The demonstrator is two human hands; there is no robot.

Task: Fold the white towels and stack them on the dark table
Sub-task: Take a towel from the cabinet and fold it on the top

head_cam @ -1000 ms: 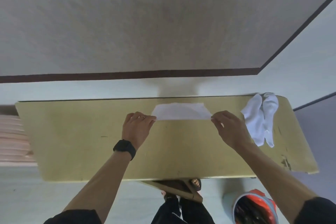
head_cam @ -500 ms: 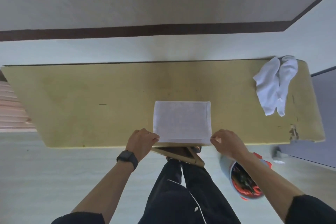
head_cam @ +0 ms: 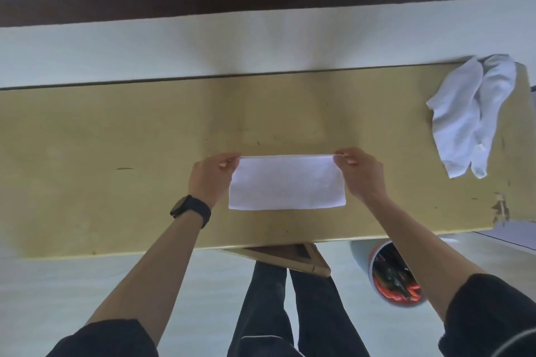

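Bin (head_cam: 385, 269) stands on the floor (head_cam: 58, 284) under the near edge of the counter (head_cam: 116, 139). On the counter a folded towel (head_cam: 285, 182) lies flat; the left hand (head_cam: 211, 180) pinches its far left corner, the right hand (head_cam: 359, 174) its far right corner. Farther right lies a crumpled towel pile (head_cam: 470, 113).

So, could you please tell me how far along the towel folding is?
Done: nothing finished shows; no stack stands on the table. In hand: one white towel lies as a folded rectangle, the left hand and right hand pinching its far corners, so at least one fold looks made. Left: the crumpled white towels at the table's far right corner are unfolded, and stacking has not begun.
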